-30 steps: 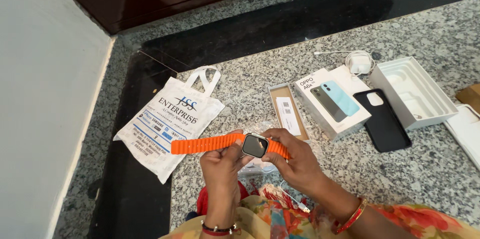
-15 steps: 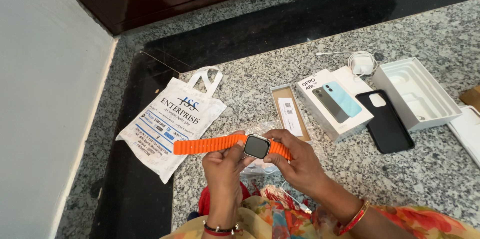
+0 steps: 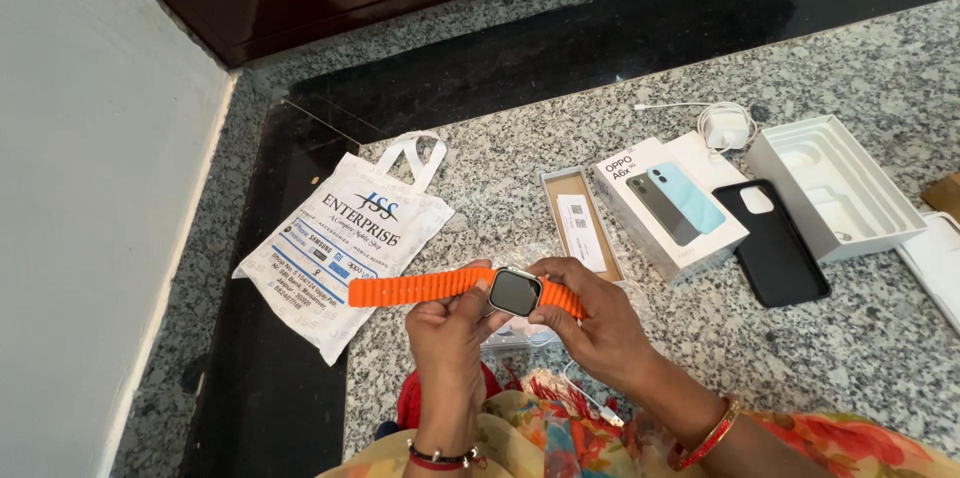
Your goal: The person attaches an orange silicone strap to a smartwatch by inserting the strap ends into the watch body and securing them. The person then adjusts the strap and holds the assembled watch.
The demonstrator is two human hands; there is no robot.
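Observation:
A smartwatch (image 3: 516, 292) with a dark square face and a ribbed orange strap (image 3: 415, 288) is held level over the speckled granite floor. My left hand (image 3: 447, 333) grips it from below at the left of the face, thumb on the strap. My right hand (image 3: 590, 323) pinches the right side of the face, covering most of the strap's other half. The long free end of the strap sticks out to the left, above a white printed carry bag (image 3: 340, 238).
Beyond the watch lie a small open cardboard box (image 3: 578, 220), a white phone box (image 3: 668, 203), a black phone case (image 3: 771, 243), an open white box tray (image 3: 832, 183) and a white charger with cable (image 3: 722, 124). Crumpled clear plastic (image 3: 515, 338) lies under my hands.
The watch and both hands have shifted very slightly right and down in view; the grip is unchanged.

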